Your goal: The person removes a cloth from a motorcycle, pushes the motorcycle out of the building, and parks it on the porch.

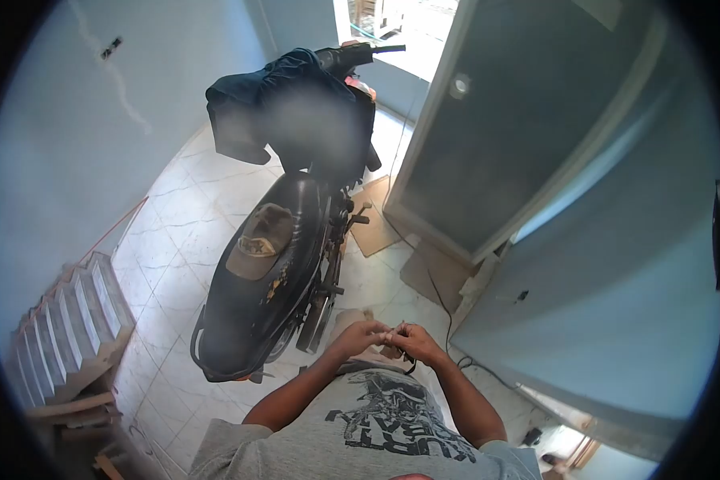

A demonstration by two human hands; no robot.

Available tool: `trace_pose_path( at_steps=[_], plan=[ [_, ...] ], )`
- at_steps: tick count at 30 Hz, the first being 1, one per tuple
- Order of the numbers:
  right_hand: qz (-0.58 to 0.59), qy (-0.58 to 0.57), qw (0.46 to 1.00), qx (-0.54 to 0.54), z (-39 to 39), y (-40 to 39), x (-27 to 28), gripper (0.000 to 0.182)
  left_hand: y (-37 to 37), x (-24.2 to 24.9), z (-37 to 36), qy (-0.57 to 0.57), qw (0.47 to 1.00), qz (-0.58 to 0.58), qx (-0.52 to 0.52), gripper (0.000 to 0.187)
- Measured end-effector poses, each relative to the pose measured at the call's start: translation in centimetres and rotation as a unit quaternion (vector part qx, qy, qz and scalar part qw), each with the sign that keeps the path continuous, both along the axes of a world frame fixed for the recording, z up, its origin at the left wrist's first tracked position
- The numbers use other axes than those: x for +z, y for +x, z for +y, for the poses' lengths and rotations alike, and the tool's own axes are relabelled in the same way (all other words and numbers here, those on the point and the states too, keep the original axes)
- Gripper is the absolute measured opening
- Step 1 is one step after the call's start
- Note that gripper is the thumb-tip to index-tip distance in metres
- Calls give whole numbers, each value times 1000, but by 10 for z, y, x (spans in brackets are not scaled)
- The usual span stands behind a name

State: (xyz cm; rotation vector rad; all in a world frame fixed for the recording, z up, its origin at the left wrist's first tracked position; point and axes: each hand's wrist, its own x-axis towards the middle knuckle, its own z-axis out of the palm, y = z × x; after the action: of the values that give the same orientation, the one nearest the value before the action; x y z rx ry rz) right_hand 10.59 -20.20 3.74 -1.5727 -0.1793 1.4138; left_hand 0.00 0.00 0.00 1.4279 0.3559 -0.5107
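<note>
While both forearms reach forward past the grey printed shirt [344,424], the person's left hand [362,338] and right hand [414,342] meet just in front of the waist, their fingertips close together. Between them sits a small dark item [393,350], too small to identify, and a thin dark strap [413,368] curves below the right hand. The right fingers are curled and grasping the item; the left fingers are bent toward it, though whether they clench it or only touch it cannot be told. Ahead and to the left stands a motorcycle [248,340], its long black seat worn through in one patch. On that seat lies a brown cap [256,248] with a pale emblem, and a dark cloth [292,80] is draped over the front end — partly blurred by a hazy spot in the view. The floor [164,248] is of pale, veined tiles. Beyond the motorcycle's right side, a flat tan panel [376,228] lies on the tiles, near a large grey door [512,120] with a round knob [459,86]. A brownish mat [430,276] lies by the foot of the door, and a dark cable [438,292] trails across it. At the far left, a slatted structure [70,336] stands near the wall [64,176], with wooden pieces [76,406] beside it.
</note>
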Motion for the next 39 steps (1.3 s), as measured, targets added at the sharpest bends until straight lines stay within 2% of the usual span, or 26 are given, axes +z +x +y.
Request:
trace_pose_path(
  at_steps=[2,3,5,6,9,11,13,14,17,19,21,23,25,27,28,29,30,31,32,34,36,38,39],
  plan=[
    [50,2,999,21,-5,3,1,49,-5,5,-8,27,999,17,-15,27],
    [17,-27,999,21,-8,108,-1,47,102,-19,-16,28,999,-43,-1,27],
    [10,-31,999,18,13,148,-5,43,141,-33,0,82,991,-100,20,27],
    [22,-17,1000,12,25,155,-15,40,148,-40,9,49,992,-100,65,29],
    [-13,-14,1000,14,58,203,-40,37,206,-24,50,137,986,-86,38,28],
    [6,15,999,-34,79,233,-44,33,237,-17,71,200,974,-101,44,31],
    [21,60,995,-80,111,267,-55,28,263,-5,95,260,952,-143,75,35],
    [74,21,992,-98,123,287,-73,25,268,-29,104,260,944,-158,131,42],
    [32,30,994,-104,191,364,-49,20,289,-22,143,282,922,-82,251,53],
    [-76,30,995,-59,223,405,-78,17,277,-31,156,319,909,-44,266,48],
    [-54,72,991,-97,266,438,-72,17,259,-39,162,324,903,2,283,46],
    [-100,62,990,-76,310,478,-98,14,232,-49,149,304,885,50,350,44],
    [-21,80,986,-146,358,508,-105,14,198,-64,133,304,861,126,389,44],
    [72,99,974,-190,407,536,-144,19,173,-76,98,337,803,162,463,43],
    [90,117,971,-186,437,554,-158,20,147,-103,86,361,776,175,486,43],
    [111,121,968,-191,447,561,-178,21,129,-135,62,282,699,160,637,41],
    [157,91,960,-214,452,563,-185,20,131,-119,39,250,669,216,666,39],
    [193,65,951,-232,464,577,-187,18,152,-96,20,103,594,266,752,38],
    [224,43,942,-247,474,588,-185,17,164,-92,-3,64,555,234,796,37],
    [250,69,927,-270,487,589,-177,15,157,-117,-48,-82,570,205,792,33],
    [262,99,919,-279,503,591,-185,13,146,-154,-97,-264,601,5,755,34],
    [259,130,916,-277,514,601,-222,10,157,-148,-128,-275,593,12,757,33],
    [266,134,913,-279,511,605,-231,10,157,-134,-138,-238,579,71,777,33]
  ],
)
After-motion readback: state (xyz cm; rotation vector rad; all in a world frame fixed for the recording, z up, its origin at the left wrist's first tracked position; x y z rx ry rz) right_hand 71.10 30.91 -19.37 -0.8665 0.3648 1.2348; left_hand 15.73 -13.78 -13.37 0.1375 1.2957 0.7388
